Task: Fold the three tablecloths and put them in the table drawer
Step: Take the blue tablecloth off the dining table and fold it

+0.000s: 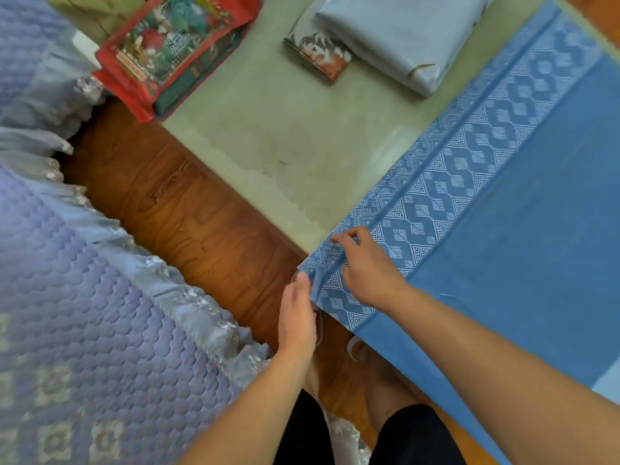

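The blue tablecloth [503,229] lies spread on the table [268,135], its patterned corner at the table edge. The left hand [297,317] pinches this corner and the right hand [364,266] pinches the border just beside. The cloth looks light, soft and limp, so holding corners and hems seems best.

Blue tablecloth [503,236]: matt woven cloth, white patterned border band. Table top [285,135]: pale green, smooth, slightly glossy, worn patches. Floor [188,209]: glossy wood grain. Bedspread [84,313]: quilted lilac cloth with shiny satin frill. Folded grey cloth [396,31], matt. Red packet [174,45], glossy plastic.
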Action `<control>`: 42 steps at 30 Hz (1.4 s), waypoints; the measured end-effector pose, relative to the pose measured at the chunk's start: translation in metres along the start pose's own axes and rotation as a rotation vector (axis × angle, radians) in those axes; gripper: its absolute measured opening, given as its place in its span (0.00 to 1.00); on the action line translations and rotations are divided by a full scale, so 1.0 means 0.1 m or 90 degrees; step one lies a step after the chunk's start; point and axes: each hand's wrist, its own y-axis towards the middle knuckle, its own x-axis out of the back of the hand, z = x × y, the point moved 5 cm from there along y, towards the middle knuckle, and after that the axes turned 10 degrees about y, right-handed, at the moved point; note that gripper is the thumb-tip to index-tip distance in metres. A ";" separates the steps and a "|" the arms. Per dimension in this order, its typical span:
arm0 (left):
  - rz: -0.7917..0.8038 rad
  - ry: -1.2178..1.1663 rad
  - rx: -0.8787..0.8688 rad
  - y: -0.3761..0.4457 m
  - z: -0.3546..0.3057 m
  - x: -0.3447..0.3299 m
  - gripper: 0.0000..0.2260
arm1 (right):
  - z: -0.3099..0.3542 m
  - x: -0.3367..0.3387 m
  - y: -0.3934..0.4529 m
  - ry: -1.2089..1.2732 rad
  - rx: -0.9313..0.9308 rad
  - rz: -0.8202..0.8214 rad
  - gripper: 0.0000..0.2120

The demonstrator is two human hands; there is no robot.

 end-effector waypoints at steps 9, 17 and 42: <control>-0.082 0.376 -0.373 0.02 -0.40 0.07 0.04 | 0.20 0.08 0.16 -0.327 0.376 0.086 0.23; -0.083 0.367 -0.315 0.21 -0.34 0.16 0.08 | -0.21 1.13 0.65 -0.518 0.258 0.014 0.08; -0.268 0.544 -0.230 0.24 -0.55 0.18 0.10 | -0.40 1.31 0.47 -0.360 0.118 -0.262 0.27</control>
